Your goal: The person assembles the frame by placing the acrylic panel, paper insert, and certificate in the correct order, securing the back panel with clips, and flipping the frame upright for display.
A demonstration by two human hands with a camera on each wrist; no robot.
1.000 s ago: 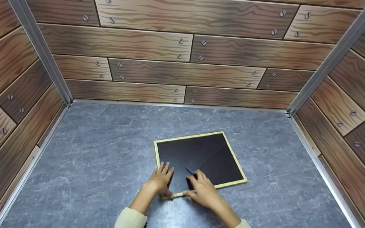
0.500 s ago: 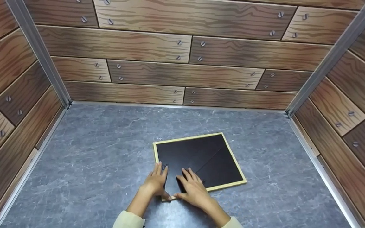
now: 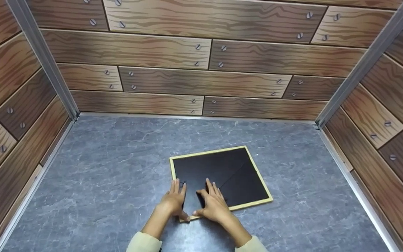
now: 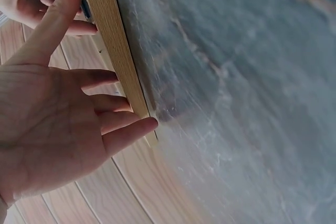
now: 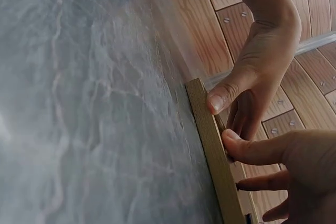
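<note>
A picture frame with a pale wooden rim (image 3: 208, 152) lies on the grey surface, its black panel (image 3: 205, 169) facing up. A thin diagonal line crosses the panel. My left hand (image 3: 172, 202) rests at the near left corner, fingers extended along the left side and thumb at the near edge. Close beside that thumb, the thumb of my right hand (image 3: 215, 206) touches the near rim, while its other fingers reach over the panel. In the right wrist view both thumbs meet the wooden edge (image 5: 207, 135). A small dark fitting (image 3: 182, 183) shows by the left fingers.
Grey marbled surface (image 3: 117, 157) surrounds the frame. Wood-plank-patterned walls (image 3: 159, 78) stand at the back and both sides, with metal posts (image 3: 44, 59) at the corners.
My right hand has moved left along the near rim, away from a short dark bar it was beside, and its fingers now reach farther forward. The left hand has shifted only slightly.
</note>
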